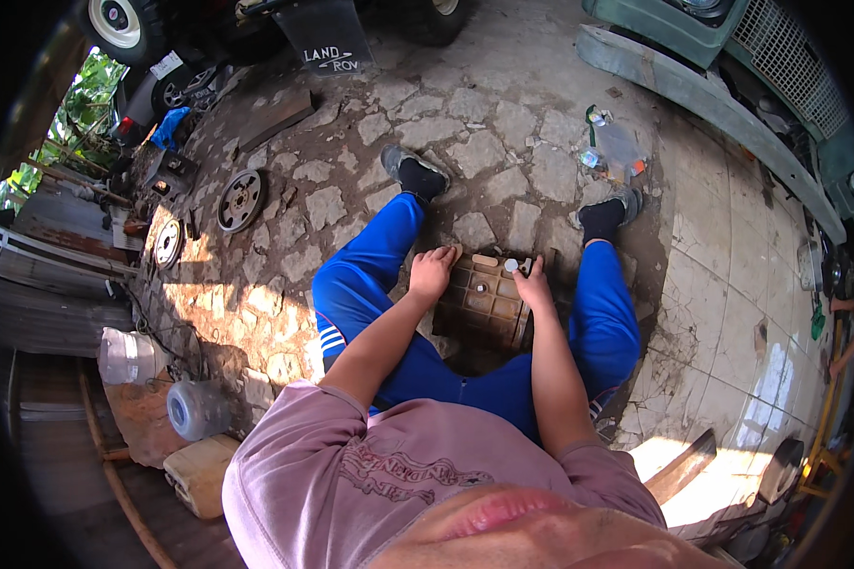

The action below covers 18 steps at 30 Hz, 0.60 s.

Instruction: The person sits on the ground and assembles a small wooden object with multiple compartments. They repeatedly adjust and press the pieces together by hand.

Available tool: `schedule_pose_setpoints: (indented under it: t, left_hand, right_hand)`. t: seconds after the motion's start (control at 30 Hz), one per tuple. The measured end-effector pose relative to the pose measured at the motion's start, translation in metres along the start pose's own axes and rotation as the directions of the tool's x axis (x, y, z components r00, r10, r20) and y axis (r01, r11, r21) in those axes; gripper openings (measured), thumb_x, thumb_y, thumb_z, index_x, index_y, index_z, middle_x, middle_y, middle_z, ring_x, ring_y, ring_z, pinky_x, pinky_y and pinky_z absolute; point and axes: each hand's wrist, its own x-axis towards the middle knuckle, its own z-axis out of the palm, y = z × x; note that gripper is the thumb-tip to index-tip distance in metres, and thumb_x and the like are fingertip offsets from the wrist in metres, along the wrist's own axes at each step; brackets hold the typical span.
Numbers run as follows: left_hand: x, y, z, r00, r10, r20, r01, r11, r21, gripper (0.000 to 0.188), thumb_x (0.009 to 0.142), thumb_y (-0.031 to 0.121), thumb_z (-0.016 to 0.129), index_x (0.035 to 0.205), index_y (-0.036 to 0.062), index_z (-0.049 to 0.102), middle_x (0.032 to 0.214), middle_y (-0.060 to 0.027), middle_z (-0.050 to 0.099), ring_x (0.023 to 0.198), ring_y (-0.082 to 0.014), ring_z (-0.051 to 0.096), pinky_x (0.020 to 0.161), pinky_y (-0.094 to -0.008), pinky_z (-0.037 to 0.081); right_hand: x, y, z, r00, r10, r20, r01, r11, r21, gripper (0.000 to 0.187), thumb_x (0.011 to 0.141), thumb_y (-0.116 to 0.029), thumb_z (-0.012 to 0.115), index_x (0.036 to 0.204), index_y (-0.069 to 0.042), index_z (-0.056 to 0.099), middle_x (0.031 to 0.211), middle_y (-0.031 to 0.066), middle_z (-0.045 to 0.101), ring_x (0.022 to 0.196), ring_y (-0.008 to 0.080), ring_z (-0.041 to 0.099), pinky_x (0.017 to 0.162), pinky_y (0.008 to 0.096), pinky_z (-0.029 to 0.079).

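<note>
A brown, dirt-stained metal casing (485, 302) with a ribbed, grid-like top lies on the ground between my bent legs. My left hand (433, 273) is closed over its far left corner, fingers along the edge. At the far right corner, my right hand (532, 286) grips the casing's side. Beside the right fingers is a small pale round piece (511, 266) on the casing's far edge; whether the fingers touch it I cannot tell. The casing's near side falls in shadow, and its underside is hidden.
Clear plastic with small items (619, 147) lies past my right foot. Wheel rims (242, 200) lie left on the stone paving (324, 207). A clear water jug (197, 410) and yellowish jerrycan (199, 476) stand near left. A green vehicle's bumper (712, 119) overhangs the far right.
</note>
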Motion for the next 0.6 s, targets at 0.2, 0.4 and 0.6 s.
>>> schedule_pose_setpoints:
  t: [0.2,0.4,0.6]
  left_hand:
    - [0.004,0.015,0.008,0.998,0.048,0.036,-0.050,0.997,0.064,0.050,0.100,0.017,0.050,0.149,0.0104,0.059,0.156,-0.0047,0.056,0.139,-0.0248,0.056,0.112,-0.0491,0.044]
    - [-0.006,0.011,0.019,0.990,0.142,0.004,-0.140,0.970,0.198,0.053,0.100,0.017,0.051,0.153,0.0091,0.055,0.169,-0.0064,0.043,0.153,-0.0265,0.044,0.121,-0.0525,0.037]
    - [-0.002,0.008,0.022,0.993,0.110,0.038,-0.114,0.982,0.148,0.053,0.102,0.018,0.052,0.154,0.0098,0.054,0.171,-0.0061,0.040,0.156,-0.0260,0.041,0.122,-0.0550,0.036]
  right_hand:
    - [0.007,0.014,-0.007,0.998,-0.023,-0.051,0.024,1.000,0.017,0.104,0.097,-0.053,0.065,0.171,-0.008,0.008,0.153,0.0378,0.048,0.138,0.0503,0.054,0.114,0.0520,0.047]
    - [0.000,0.005,-0.004,0.999,-0.007,-0.049,0.006,1.000,-0.016,0.103,0.097,-0.054,0.065,0.171,-0.010,0.008,0.155,0.0371,0.046,0.139,0.0496,0.054,0.115,0.0517,0.046]
    - [-0.001,0.006,-0.004,0.999,0.007,-0.041,-0.008,1.000,-0.024,0.102,0.098,-0.055,0.064,0.172,-0.011,0.008,0.157,0.0358,0.045,0.140,0.0493,0.053,0.116,0.0517,0.046]
